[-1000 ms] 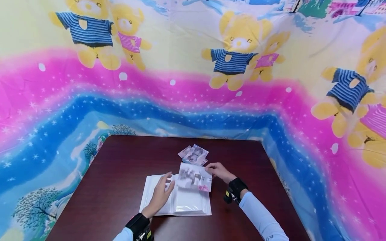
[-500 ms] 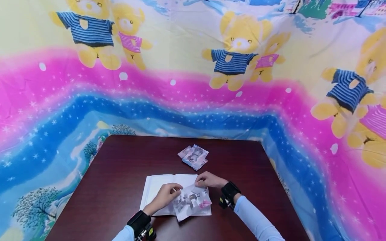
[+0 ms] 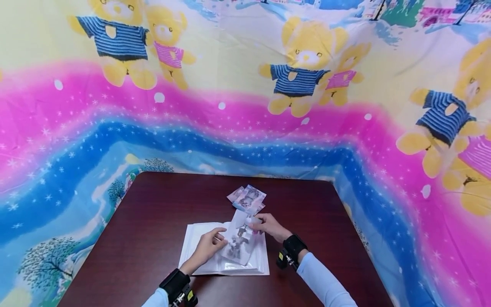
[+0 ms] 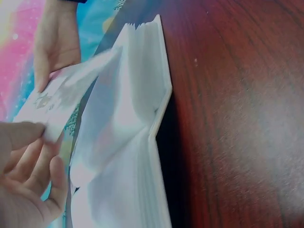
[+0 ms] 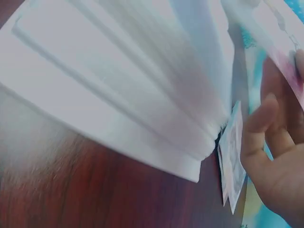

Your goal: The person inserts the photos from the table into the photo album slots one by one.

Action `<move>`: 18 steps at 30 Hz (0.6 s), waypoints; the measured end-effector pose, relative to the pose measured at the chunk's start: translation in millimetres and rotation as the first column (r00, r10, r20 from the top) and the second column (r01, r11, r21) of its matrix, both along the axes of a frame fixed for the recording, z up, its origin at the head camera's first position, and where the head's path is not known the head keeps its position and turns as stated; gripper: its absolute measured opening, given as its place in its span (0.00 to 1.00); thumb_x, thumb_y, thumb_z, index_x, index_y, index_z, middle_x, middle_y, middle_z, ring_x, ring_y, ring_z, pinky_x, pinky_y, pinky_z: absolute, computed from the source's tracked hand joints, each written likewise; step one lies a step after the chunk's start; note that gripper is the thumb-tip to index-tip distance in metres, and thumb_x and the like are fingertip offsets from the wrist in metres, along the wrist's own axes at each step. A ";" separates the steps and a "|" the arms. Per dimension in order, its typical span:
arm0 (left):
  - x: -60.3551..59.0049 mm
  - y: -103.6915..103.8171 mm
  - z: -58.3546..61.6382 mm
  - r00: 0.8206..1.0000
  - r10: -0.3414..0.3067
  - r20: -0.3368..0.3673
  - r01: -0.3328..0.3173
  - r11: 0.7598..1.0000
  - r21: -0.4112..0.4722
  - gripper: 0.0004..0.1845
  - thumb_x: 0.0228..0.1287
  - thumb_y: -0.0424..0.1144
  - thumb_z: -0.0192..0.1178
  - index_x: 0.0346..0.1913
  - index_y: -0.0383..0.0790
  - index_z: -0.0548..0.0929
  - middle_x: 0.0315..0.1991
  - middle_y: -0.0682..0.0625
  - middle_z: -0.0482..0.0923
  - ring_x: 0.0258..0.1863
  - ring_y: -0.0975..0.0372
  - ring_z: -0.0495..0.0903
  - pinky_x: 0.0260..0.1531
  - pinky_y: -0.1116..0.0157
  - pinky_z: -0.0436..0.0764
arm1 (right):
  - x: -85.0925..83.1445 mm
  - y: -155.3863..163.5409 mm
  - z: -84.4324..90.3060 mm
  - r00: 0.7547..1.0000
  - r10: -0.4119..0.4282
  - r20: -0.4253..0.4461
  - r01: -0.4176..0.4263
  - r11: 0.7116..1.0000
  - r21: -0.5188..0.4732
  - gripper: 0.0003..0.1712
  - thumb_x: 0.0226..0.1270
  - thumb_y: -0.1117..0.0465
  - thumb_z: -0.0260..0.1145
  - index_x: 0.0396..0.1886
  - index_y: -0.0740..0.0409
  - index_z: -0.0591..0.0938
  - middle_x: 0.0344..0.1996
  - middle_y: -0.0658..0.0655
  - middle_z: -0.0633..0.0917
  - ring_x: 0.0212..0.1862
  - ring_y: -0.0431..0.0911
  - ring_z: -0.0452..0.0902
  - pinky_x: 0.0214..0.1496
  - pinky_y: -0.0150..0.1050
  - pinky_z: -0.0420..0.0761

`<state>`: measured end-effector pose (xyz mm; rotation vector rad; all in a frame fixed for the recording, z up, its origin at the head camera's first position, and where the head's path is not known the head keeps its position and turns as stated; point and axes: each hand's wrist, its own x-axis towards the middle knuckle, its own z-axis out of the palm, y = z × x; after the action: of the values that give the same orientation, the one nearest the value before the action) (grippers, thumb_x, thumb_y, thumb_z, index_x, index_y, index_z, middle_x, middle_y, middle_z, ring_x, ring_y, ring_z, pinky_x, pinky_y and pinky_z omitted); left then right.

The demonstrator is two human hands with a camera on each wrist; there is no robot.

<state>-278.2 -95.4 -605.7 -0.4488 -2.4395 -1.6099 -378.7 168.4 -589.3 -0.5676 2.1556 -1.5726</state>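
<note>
A photo print (image 3: 238,247) with a grey and pink picture is held tilted above an open photo album (image 3: 196,233) with white pages and clear sleeves. My left hand (image 3: 206,248) pinches its left edge between thumb and fingers, also seen in the left wrist view, where the thumb (image 4: 26,133) lies over the print. On the opposite edge, my right hand (image 3: 271,227) grips the print near a pink patch. In the right wrist view the right hand (image 5: 278,147) is beside the album's page edges (image 5: 209,128), with the print between its fingers.
A small pile of photos (image 3: 249,198) lies fanned on the dark wooden table (image 3: 153,221) just beyond the album. Behind the table hangs a colourful cloth (image 3: 238,140) printed with bears. Each wrist wears a black strap with a camera (image 3: 293,247).
The print has been turned between the hands, its pink patch going from the lower right to the upper right. My left hand, apart from the print at first, has come to hold it.
</note>
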 end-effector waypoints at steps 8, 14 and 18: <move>0.2 4.0 0.8 0.999 -0.022 0.031 0.023 0.999 -0.031 0.17 0.61 0.30 0.68 0.51 0.26 0.81 0.31 0.46 0.83 0.25 0.63 0.82 0.26 0.69 0.79 | 1.4 -10.8 2.8 0.991 -0.058 0.117 0.069 0.993 -0.095 0.11 0.69 0.58 0.68 0.38 0.60 0.76 0.30 0.51 0.82 0.33 0.42 0.76 0.37 0.41 0.78; -5.4 4.2 6.9 0.990 0.137 -0.027 -0.136 0.990 0.022 0.15 0.59 0.28 0.69 0.49 0.27 0.82 0.30 0.45 0.83 0.25 0.60 0.82 0.25 0.67 0.79 | 6.2 -11.4 -3.7 0.987 0.014 0.163 0.004 0.994 -0.108 0.11 0.71 0.60 0.65 0.41 0.64 0.76 0.31 0.50 0.82 0.33 0.40 0.77 0.36 0.40 0.80; -6.8 4.0 6.9 0.988 0.152 -0.005 -0.152 0.988 0.000 0.16 0.61 0.29 0.67 0.51 0.27 0.81 0.32 0.44 0.84 0.27 0.56 0.83 0.28 0.64 0.81 | 5.3 -11.9 -5.0 0.994 -0.030 0.101 0.039 0.995 -0.091 0.10 0.70 0.61 0.66 0.41 0.66 0.80 0.30 0.50 0.84 0.31 0.40 0.78 0.35 0.39 0.81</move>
<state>-285.1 -91.4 -598.7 -0.2598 -2.4056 -1.5439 -373.5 156.5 -594.3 -0.4729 2.0383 -1.6898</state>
